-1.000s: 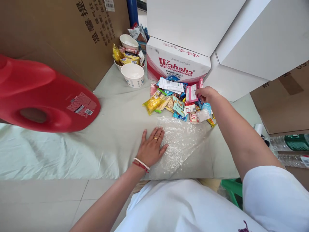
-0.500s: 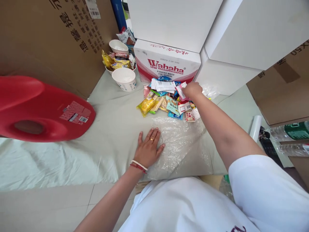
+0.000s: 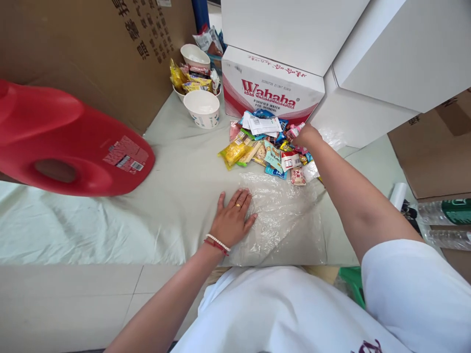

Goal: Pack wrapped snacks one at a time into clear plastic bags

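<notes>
My left hand (image 3: 233, 220) lies flat with fingers spread at the left edge of a clear plastic bag (image 3: 279, 215) on the cloth-covered table. My right hand (image 3: 308, 137) is at the far right of a heap of snack packets, its fingers closed on a pink packet (image 3: 295, 130); the fingertips are partly hidden. In the heap, white packets (image 3: 262, 124) lie at the back, a yellow packet (image 3: 234, 153) at the left, a pale green packet (image 3: 273, 155) in the middle. A red and white packet (image 3: 290, 160) and a small beige packet (image 3: 298, 176) lie in front.
Behind the heap stands a Wahaha carton (image 3: 272, 88) against white boxes (image 3: 287, 29). Paper bowls, the front one (image 3: 201, 109) white, hold or stand beside more packets at the back left. A large red jug (image 3: 77, 142) lies left. Plastic bottles (image 3: 449, 213) are at far right.
My right hand keeps hold of the pink packet, moving it left over the heap and then lower at its right side. My left hand stays flat on the bag. The camera view shifts slightly.
</notes>
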`<state>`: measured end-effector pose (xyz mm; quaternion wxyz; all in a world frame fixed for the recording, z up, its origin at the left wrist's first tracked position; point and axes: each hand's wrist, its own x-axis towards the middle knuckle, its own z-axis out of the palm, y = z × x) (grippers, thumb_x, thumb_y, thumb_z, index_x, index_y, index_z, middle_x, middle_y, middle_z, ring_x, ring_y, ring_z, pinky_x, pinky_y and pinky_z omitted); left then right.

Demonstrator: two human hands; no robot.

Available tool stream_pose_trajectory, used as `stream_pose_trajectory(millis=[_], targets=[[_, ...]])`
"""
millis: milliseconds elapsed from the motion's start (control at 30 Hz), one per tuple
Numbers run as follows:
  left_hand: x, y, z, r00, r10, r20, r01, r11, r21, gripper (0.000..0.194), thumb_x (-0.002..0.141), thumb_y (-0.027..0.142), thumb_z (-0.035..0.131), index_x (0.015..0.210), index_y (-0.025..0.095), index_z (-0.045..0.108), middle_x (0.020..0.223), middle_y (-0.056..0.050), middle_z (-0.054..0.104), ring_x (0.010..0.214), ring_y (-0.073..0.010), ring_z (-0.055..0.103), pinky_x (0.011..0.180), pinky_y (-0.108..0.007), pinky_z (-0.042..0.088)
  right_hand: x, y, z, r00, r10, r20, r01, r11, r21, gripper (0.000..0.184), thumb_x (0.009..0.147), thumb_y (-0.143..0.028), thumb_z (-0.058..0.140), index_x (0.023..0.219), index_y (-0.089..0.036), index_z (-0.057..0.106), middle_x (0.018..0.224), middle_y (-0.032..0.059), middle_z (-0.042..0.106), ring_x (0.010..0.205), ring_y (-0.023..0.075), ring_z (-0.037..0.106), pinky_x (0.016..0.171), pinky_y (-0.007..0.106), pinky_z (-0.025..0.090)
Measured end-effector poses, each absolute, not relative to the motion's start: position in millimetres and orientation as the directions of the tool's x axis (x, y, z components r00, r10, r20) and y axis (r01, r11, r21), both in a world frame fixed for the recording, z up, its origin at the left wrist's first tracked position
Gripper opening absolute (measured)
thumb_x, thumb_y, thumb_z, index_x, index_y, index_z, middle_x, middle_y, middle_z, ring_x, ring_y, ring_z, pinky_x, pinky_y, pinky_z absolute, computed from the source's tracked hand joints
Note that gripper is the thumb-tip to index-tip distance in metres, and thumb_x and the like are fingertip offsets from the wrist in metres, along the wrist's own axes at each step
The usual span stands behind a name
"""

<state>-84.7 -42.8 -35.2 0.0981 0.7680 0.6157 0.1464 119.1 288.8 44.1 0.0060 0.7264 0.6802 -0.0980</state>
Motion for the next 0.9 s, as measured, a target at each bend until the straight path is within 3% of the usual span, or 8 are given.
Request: stream_pose_trajectory(millis=[167, 300, 367, 433, 500, 667, 800, 900], targets=[[-82.9, -42.6, -34.2, 0.181, 0.980, 0.084, 0.918, -0.199, 0.342, 0.066, 0.104, 0.052, 0.037, 0.160, 0.016, 0.036, 0.165, -0.014, 0.037, 0.155, -0.0300, 0.032, 0.128, -0.062, 0.005, 134.9, 257.4, 63.9, 0.051, 0.999, 0.013, 0.997, -0.051, -0.050, 0.082, 0.074, -0.034, 0.081, 0.143, -0.011, 0.045, 0.139, 0.0251, 0.054, 0.123, 0.0383, 0.052, 0.102, 0.055, 0.045], [-81.2, -42.6, -34.1, 0.172, 0.983, 0.062, 0.923, -0.183, 0.339, 0.071, 0.103, 0.054, 0.036, 0.161, 0.014, 0.031, 0.167, -0.014, 0.032, 0.156, -0.0306, 0.030, 0.128, -0.062, 0.003, 148.3, 196.0, 97.9, -0.246, 0.964, 0.101, 0.962, 0.255, -0.094, 0.068, 0.080, -0.031, 0.072, 0.142, -0.017, 0.047, 0.132, 0.0207, 0.058, 0.119, 0.0381, 0.053, 0.097, 0.054, 0.047], [-80.9, -42.5, -34.5, 0.173, 0.983, 0.056, 0.925, -0.182, 0.335, 0.070, 0.103, 0.054, 0.036, 0.162, 0.016, 0.030, 0.168, -0.014, 0.030, 0.156, -0.0311, 0.029, 0.128, -0.062, 0.002, 152.6, 152.3, 105.1, -0.489, 0.871, -0.052, 0.865, 0.475, -0.162, 0.071, 0.075, -0.027, 0.075, 0.140, -0.016, 0.049, 0.124, 0.0167, 0.063, 0.110, 0.0349, 0.059, 0.092, 0.049, 0.050], [-80.9, -42.4, -35.0, 0.170, 0.984, 0.054, 0.927, -0.178, 0.330, 0.069, 0.104, 0.053, 0.036, 0.162, 0.017, 0.030, 0.168, -0.014, 0.029, 0.156, -0.0313, 0.029, 0.128, -0.063, 0.002, 153.0, 106.8, 98.0, -0.692, 0.686, -0.224, 0.721, 0.653, -0.229, 0.078, 0.073, -0.024, 0.076, 0.145, -0.015, 0.047, 0.128, 0.0157, 0.063, 0.113, 0.0335, 0.059, 0.095, 0.046, 0.049], [-81.1, -42.4, -35.6, 0.167, 0.985, 0.053, 0.929, -0.175, 0.325, 0.068, 0.104, 0.051, 0.034, 0.162, 0.016, 0.029, 0.168, -0.015, 0.029, 0.156, -0.0310, 0.029, 0.128, -0.063, 0.002, 150.0, 68.5, 79.6, -0.764, 0.549, -0.339, 0.633, 0.739, -0.231, 0.083, 0.072, -0.021, 0.078, 0.149, -0.014, 0.046, 0.135, 0.0172, 0.062, 0.118, 0.0347, 0.058, 0.100, 0.046, 0.048], [-81.2, -42.2, -36.3, 0.181, 0.982, 0.055, 0.934, -0.189, 0.302, 0.065, 0.105, 0.047, 0.034, 0.162, 0.016, 0.031, 0.167, -0.015, 0.031, 0.156, -0.0312, 0.031, 0.127, -0.065, 0.006, 148.2, 30.1, 37.0, -0.736, 0.583, -0.345, 0.657, 0.737, -0.157, 0.084, 0.080, -0.029, 0.081, 0.154, -0.019, 0.043, 0.152, 0.0173, 0.052, 0.132, 0.0368, 0.050, 0.106, 0.050, 0.043], [-79.5, -42.1, -36.7, 0.179, 0.982, 0.060, 0.941, -0.189, 0.280, 0.065, 0.104, 0.046, 0.036, 0.161, 0.014, 0.032, 0.167, -0.015, 0.033, 0.156, -0.0316, 0.031, 0.127, -0.065, 0.007, 151.4, 29.8, 33.0, -0.652, 0.703, -0.283, 0.755, 0.637, -0.155, 0.085, 0.083, -0.051, 0.079, 0.152, -0.018, 0.045, 0.143, 0.0186, 0.057, 0.125, 0.0360, 0.053, 0.100, 0.050, 0.048], [-78.5, -42.5, -36.5, 0.171, 0.983, 0.069, 0.945, -0.183, 0.271, 0.065, 0.104, 0.046, 0.035, 0.161, 0.013, 0.032, 0.167, -0.015, 0.033, 0.156, -0.0313, 0.031, 0.126, -0.065, 0.008, 143.9, 25.8, 33.6, -0.608, 0.757, -0.240, 0.793, 0.593, -0.140, 0.092, 0.082, -0.058, 0.078, 0.155, -0.016, 0.041, 0.143, 0.0206, 0.057, 0.126, 0.0373, 0.052, 0.100, 0.050, 0.048]])
